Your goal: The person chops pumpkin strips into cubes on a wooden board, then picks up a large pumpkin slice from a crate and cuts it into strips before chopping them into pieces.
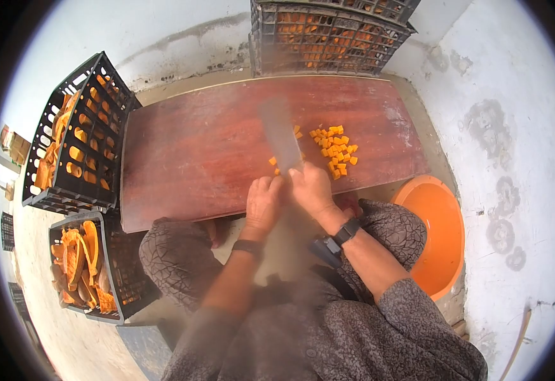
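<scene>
My right hand [312, 188] grips the handle of a broad-bladed cleaver [280, 132], whose blade points away over the reddish-brown board [195, 146]. The blade is slightly blurred. Close beside it on the left is my left hand [265, 202], fingers curled at the board's near edge; what they hold, if anything, is hidden. A few orange pumpkin pieces [273, 161] lie just beyond my left fingers, next to the blade. To the right of the cleaver spreads a loose heap of pumpkin cubes [336, 150].
A black crate [109, 127] of pumpkin pieces stands at the board's left end, with a lower crate [113, 267] of slices nearer me. Stacked crates [328, 41] stand behind the board. An orange basin [446, 235] sits by my right knee, near the white wall [512, 159].
</scene>
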The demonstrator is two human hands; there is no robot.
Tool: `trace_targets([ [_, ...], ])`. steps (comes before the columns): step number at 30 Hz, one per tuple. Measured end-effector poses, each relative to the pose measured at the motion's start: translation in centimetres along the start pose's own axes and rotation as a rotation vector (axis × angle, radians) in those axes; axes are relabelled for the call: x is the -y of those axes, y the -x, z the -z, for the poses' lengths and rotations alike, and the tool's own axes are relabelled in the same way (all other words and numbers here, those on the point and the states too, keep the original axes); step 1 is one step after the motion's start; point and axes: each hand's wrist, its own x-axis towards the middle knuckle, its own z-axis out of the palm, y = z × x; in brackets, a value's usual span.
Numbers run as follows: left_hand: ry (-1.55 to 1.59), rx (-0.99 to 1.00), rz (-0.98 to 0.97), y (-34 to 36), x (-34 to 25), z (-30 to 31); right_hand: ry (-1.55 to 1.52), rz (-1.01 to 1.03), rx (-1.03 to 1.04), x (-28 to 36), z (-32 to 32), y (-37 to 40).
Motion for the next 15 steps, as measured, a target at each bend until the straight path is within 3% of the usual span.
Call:
trace_targets([
  [6,-0.023,-0.025,0.058,0.1,0.0,-0.5,-0.075,0.010,-0.084,1.0,2.6,-0.5],
  [15,-0.063,0.002,0.113,0.5,0.1,-0.3,0.200,0.189,0.109,1.8,4.9,1.5],
])
